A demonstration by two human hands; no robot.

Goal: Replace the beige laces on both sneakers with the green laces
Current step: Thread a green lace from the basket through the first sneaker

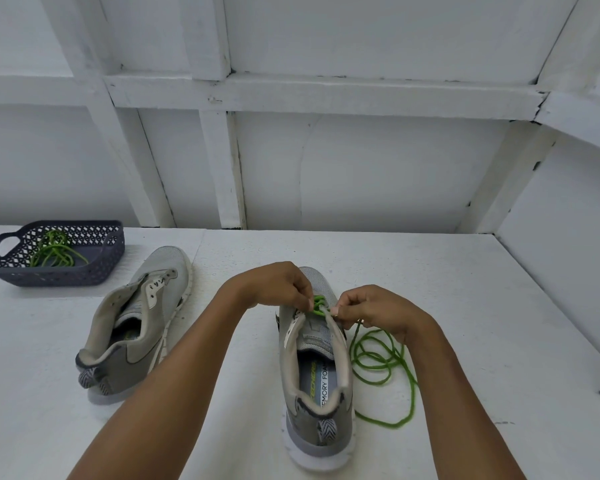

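Lower centre, the sneaker [317, 375]: left hand [274, 285] and right hand [378, 310] each pinch the green lace [317, 303] at the eyelets.

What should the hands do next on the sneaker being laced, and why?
Probably draw the green lace end pinched by the right hand through its eyelet and snug it. Only the front rows of the sneaker look threaded, the left hand pinches the lace at the crossing, and most of it lies loose on the table.
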